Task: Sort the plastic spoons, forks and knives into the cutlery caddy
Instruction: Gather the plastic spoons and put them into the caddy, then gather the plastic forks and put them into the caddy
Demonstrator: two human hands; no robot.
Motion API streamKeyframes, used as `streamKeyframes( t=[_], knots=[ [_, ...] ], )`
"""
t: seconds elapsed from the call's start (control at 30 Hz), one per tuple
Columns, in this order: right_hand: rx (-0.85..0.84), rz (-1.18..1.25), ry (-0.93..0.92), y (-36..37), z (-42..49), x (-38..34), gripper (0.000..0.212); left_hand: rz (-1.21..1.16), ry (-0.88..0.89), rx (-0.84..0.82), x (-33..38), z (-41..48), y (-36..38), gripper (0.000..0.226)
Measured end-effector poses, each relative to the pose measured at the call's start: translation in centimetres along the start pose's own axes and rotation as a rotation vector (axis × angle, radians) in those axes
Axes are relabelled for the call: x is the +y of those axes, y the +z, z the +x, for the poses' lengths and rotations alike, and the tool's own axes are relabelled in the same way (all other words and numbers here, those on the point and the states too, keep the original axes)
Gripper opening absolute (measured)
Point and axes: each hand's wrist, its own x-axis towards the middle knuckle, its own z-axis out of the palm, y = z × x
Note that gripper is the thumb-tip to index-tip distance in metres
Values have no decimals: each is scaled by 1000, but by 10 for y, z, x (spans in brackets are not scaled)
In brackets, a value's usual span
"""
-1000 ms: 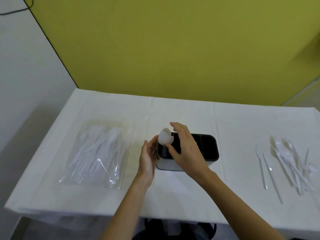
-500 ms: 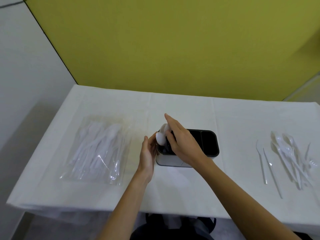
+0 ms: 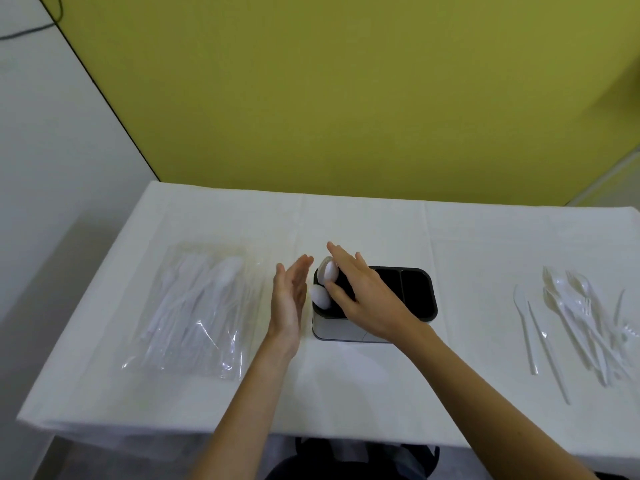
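Far left: white wall (image 3: 52,168), black cable (image 3: 34,27) in its top corner. Rest of the backdrop is a yellow-green wall (image 3: 346,98).

Table (image 3: 346,393) has a white cloth over it.

Left part of the table: clear plastic bag (image 3: 194,310) lying flat, packed with white cutlery.

Left hand (image 3: 287,303): fingers straight and together, palm turned toward the caddy, just beside its left end with a small gap, holding nothing.

Cutlery caddy (image 3: 415,317) mid-table: black rim and interior, lighter grey lower wall. Two white spoons stand bowl-up in its leftmost compartment, upper spoon (image 3: 329,273) and lower spoon (image 3: 320,296).

Right hand (image 3: 360,299): over the caddy's left half, fingers stretched out and slightly spread. The upper spoon's bowl sits between forefinger and thumb; can't tell whether either touches it. The divided section right of the hand shows only dark.

Right side, well apart from the caddy: two knives (image 3: 523,317) laid side by side, then a loose pile of cutlery (image 3: 581,317), forks and spoons overlapping.
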Motion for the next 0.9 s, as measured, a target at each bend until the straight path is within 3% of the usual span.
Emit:
streamKeyframes(
  t=[0.2,0.4,0.57,0.77,0.9],
  knots=[
    [125,64,74,-23,-19,28,59,84,202,-21,53,18,28,58],
    [354,106,215,-68,-59,73,59,241,289,-210,67,23,106,56],
    [491,72,343,-98,-108,116,56,347,226,-358,33,15,183,50],
    [530,77,506,-129,-172,182,51,481,83,-410,-38,6,257,28],
    [559,68,574,-146,-202,226,45,638,7,-398,-84,4,287,32]
  ],
)
